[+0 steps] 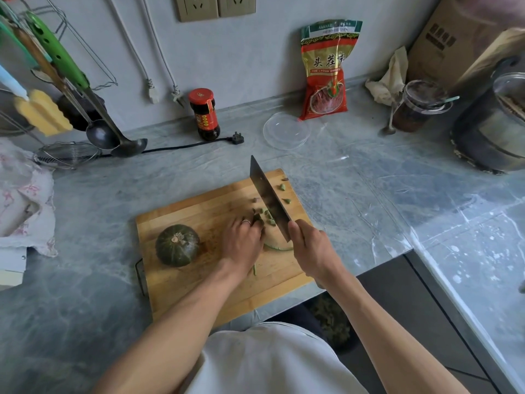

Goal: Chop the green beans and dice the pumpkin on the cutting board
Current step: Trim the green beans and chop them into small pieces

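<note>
Head view: your right hand (311,251) grasps the cleaver (269,199); your left hand (241,241), fingers curled, holds the green beans (259,218) on the cutting board (199,206).

Left hand (242,242) covers most of the green beans (277,247); its fingertips motion-blurred. Cleaver (270,199) handle hidden in right hand (312,251). Cardboard box (454,38) cut off top right, print unreadable. Pot (494,129) clipped at right edge.
</note>
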`<state>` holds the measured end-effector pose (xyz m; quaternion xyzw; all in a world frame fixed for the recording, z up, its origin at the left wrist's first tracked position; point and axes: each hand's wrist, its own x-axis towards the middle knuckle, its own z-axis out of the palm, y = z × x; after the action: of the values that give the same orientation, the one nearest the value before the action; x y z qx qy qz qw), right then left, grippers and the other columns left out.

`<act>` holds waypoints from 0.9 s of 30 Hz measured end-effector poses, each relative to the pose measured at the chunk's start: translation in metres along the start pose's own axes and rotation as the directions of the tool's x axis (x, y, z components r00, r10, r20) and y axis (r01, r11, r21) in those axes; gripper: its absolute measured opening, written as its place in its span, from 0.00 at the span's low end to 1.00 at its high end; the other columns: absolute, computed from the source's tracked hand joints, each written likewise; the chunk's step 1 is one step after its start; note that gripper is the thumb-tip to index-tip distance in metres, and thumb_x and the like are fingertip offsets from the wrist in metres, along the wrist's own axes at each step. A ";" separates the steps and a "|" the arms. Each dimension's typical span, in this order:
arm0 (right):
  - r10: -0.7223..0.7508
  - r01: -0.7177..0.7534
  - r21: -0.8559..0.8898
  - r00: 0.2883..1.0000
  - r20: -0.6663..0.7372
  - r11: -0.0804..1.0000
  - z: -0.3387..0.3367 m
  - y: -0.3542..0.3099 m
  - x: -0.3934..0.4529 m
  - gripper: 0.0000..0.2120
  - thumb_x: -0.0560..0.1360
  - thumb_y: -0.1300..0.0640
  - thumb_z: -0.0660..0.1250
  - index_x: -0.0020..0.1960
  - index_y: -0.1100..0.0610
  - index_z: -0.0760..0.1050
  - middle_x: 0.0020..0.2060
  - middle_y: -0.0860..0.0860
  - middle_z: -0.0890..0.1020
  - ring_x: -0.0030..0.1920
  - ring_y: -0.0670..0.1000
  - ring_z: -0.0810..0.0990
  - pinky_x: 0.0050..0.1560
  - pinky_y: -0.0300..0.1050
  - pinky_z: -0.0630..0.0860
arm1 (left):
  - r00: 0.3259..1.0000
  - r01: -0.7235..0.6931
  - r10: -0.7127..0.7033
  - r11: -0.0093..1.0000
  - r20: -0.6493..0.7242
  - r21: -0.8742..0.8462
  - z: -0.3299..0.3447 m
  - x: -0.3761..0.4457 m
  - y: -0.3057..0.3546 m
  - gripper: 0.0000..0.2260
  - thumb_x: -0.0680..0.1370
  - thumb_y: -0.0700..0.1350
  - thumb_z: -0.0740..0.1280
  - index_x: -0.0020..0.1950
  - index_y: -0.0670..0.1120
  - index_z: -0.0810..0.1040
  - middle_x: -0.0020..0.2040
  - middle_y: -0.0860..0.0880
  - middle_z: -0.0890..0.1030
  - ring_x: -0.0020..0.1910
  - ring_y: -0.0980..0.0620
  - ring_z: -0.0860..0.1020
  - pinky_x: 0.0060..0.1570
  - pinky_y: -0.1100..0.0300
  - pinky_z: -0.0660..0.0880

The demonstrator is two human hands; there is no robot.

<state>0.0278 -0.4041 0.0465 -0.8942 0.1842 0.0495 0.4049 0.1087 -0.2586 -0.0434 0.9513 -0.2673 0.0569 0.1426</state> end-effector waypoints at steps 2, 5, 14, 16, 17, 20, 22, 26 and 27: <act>-0.007 0.007 0.005 1.000 -0.013 1.000 0.000 -0.001 -0.001 0.24 0.84 0.45 0.51 0.44 0.63 0.71 0.28 0.54 0.71 0.26 0.52 0.67 0.27 0.53 0.72 | 0.999 -0.018 0.017 0.999 0.034 0.050 -0.002 -0.001 0.002 0.11 0.78 0.50 0.67 0.50 0.45 0.84 0.53 0.44 0.85 0.49 0.44 0.82 0.56 0.51 0.76; -0.029 0.029 0.003 0.999 -0.024 1.000 0.002 -0.001 -0.003 0.25 0.84 0.43 0.50 0.43 0.62 0.72 0.29 0.56 0.73 0.26 0.55 0.69 0.28 0.53 0.73 | 0.994 -0.011 0.001 0.996 0.109 0.088 -0.004 -0.005 0.006 0.20 0.78 0.57 0.63 0.61 0.43 0.80 0.63 0.42 0.80 0.58 0.44 0.80 0.61 0.51 0.75; -0.055 0.055 0.013 0.998 -0.028 0.998 0.004 0.002 -0.009 0.26 0.83 0.41 0.50 0.43 0.61 0.71 0.32 0.62 0.77 0.32 0.62 0.76 0.32 0.61 0.76 | 0.994 0.096 -0.087 0.986 0.068 -0.137 -0.003 -0.012 0.000 0.12 0.78 0.46 0.67 0.59 0.46 0.82 0.62 0.42 0.81 0.52 0.42 0.81 0.51 0.51 0.78; -0.053 0.053 0.017 0.998 -0.025 0.998 0.003 0.002 -0.011 0.27 0.82 0.39 0.49 0.43 0.61 0.71 0.33 0.62 0.77 0.31 0.62 0.76 0.31 0.61 0.77 | 0.986 0.165 -0.159 0.949 0.045 -0.267 -0.008 -0.015 0.006 0.12 0.77 0.43 0.68 0.60 0.45 0.81 0.53 0.42 0.84 0.47 0.42 0.81 0.44 0.52 0.77; -0.053 0.053 0.016 0.998 -0.025 0.998 0.002 0.003 -0.012 0.28 0.82 0.39 0.48 0.43 0.61 0.71 0.33 0.62 0.78 0.31 0.62 0.76 0.30 0.62 0.77 | 0.981 0.194 -0.192 0.927 0.039 -0.321 -0.009 -0.017 0.008 0.11 0.77 0.42 0.69 0.59 0.45 0.80 0.51 0.42 0.84 0.47 0.42 0.81 0.43 0.53 0.77; -0.050 0.051 0.015 0.998 -0.026 0.999 0.001 0.005 -0.016 0.26 0.82 0.40 0.49 0.42 0.62 0.70 0.33 0.63 0.77 0.31 0.63 0.76 0.30 0.62 0.76 | 0.963 0.257 -0.267 0.873 0.034 -0.414 -0.005 -0.020 0.005 0.11 0.78 0.42 0.69 0.59 0.44 0.77 0.49 0.43 0.82 0.48 0.44 0.80 0.43 0.52 0.77; -0.052 0.052 0.017 0.998 -0.024 0.998 0.001 0.006 -0.019 0.26 0.83 0.42 0.50 0.43 0.63 0.71 0.33 0.63 0.77 0.30 0.63 0.75 0.30 0.62 0.76 | 0.961 0.261 -0.276 0.866 0.028 -0.426 0.000 -0.020 0.001 0.09 0.78 0.41 0.69 0.58 0.43 0.77 0.49 0.43 0.82 0.47 0.43 0.80 0.43 0.52 0.77; -0.059 0.059 0.022 0.998 -0.003 0.998 0.002 0.007 -0.025 0.25 0.84 0.43 0.51 0.44 0.63 0.72 0.33 0.64 0.77 0.31 0.64 0.75 0.30 0.63 0.75 | 0.976 0.191 -0.215 0.902 -0.020 -0.388 -0.002 -0.019 -0.003 0.07 0.78 0.39 0.69 0.56 0.41 0.80 0.46 0.42 0.84 0.43 0.43 0.82 0.39 0.56 0.76; -0.056 0.056 0.020 0.998 0.003 0.998 0.003 0.007 -0.025 0.25 0.84 0.43 0.51 0.44 0.63 0.71 0.33 0.64 0.77 0.32 0.64 0.75 0.31 0.63 0.75 | 0.981 0.167 -0.193 0.915 -0.035 -0.366 -0.004 -0.019 -0.003 0.07 0.78 0.38 0.70 0.56 0.41 0.80 0.44 0.42 0.84 0.41 0.42 0.82 0.37 0.55 0.76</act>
<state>0.0026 -0.3990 0.0456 -0.8949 0.1589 0.0378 0.4153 0.0938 -0.2452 -0.0435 0.9267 -0.1795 0.0266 0.3291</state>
